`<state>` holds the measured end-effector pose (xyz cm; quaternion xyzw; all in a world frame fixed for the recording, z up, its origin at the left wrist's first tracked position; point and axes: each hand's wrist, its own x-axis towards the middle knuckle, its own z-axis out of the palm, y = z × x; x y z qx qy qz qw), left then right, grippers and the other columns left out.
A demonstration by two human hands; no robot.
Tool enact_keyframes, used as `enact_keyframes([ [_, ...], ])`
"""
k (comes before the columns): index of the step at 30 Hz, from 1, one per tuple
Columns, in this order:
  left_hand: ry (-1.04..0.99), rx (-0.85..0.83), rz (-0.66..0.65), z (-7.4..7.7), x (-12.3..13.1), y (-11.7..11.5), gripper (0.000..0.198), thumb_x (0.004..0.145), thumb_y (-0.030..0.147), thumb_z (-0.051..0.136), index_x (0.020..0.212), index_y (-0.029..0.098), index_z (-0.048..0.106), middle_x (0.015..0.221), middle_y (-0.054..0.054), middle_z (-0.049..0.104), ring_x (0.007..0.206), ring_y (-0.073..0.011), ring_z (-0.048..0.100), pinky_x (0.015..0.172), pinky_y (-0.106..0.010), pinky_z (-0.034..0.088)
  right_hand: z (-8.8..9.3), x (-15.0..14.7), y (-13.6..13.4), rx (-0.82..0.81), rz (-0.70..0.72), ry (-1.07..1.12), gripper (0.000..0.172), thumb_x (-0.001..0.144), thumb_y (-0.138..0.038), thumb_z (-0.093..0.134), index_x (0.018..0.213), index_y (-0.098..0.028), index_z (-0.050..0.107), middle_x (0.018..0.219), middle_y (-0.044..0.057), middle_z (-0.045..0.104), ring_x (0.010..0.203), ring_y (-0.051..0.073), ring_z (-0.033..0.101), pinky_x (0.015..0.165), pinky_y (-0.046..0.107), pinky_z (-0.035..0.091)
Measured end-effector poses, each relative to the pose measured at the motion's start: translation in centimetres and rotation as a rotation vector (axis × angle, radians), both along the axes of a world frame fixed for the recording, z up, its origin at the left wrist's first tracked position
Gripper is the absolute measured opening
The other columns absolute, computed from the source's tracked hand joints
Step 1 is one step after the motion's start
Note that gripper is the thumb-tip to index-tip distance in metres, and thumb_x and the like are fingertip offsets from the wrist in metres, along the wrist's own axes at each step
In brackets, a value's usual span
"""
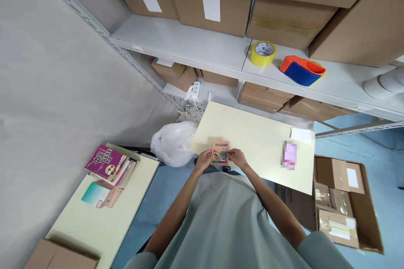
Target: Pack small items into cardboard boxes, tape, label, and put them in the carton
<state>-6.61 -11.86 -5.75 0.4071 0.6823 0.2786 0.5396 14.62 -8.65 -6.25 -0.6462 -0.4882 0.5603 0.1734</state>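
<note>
A small pink booklet (220, 148), with a colourful picture on its front, is between my hands at the front edge of the cream tabletop (249, 134). My left hand (204, 159) pinches its left side, and my right hand (237, 158) grips its right side with thumb and fingers. The cover faces up towards me. To the right on the same tabletop lies a pink-purple item (289, 155), blurred out by pixels. Close to it, at the corner, is a white paper (301, 135).
Ahead stands a shelf (189, 44) with cardboard boxes (214, 0), yellow tape (263, 53) and an orange-blue tape dispenser (302, 70). A white plastic bag (173, 143) sits left. Books (107, 163) lie on a side table (104, 222). An open carton (368, 210) holds packed boxes at right.
</note>
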Motion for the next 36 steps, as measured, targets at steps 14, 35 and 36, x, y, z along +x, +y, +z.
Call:
enact_keyframes([
  [14, 0.111, 0.311, 0.112, 6.3, -6.0, 12.3, 0.050, 0.095, 0.033, 0.065, 0.141, 0.016, 0.071, 0.140, -0.016, 0.074, 0.120, -0.0289, 0.072, 0.092, -0.036, 0.063, 4.9, -3.7, 12.0, 0.270, -0.238, 0.208, 0.043, 0.084, -0.056, 0.080, 0.105, -0.019, 0.073, 0.104, 0.010, 0.082, 0.081, 0.023, 0.081, 0.078, 0.037, 0.069],
  [35, 0.507, -0.240, -0.243, -12.4, -22.7, 5.2, 0.065, 0.094, 0.018, 0.055, 0.157, 0.000, 0.049, 0.163, -0.032, 0.050, 0.157, -0.0406, 0.045, 0.130, -0.053, 0.034, -2.4, -18.7, -0.1, -0.172, -0.046, 0.081, 0.034, 0.093, -0.053, 0.072, 0.111, -0.024, 0.074, 0.102, 0.005, 0.082, 0.088, 0.021, 0.083, 0.087, 0.035, 0.067],
  [36, 0.506, -0.263, -0.284, -13.6, -23.2, 5.6, 0.066, 0.094, 0.019, 0.057, 0.157, -0.001, 0.048, 0.164, -0.034, 0.048, 0.157, -0.0412, 0.044, 0.130, -0.053, 0.035, -2.5, -19.3, -0.6, -0.179, -0.036, 0.058, 0.033, 0.095, -0.053, 0.071, 0.112, -0.024, 0.074, 0.103, 0.006, 0.082, 0.090, 0.021, 0.083, 0.087, 0.035, 0.067],
])
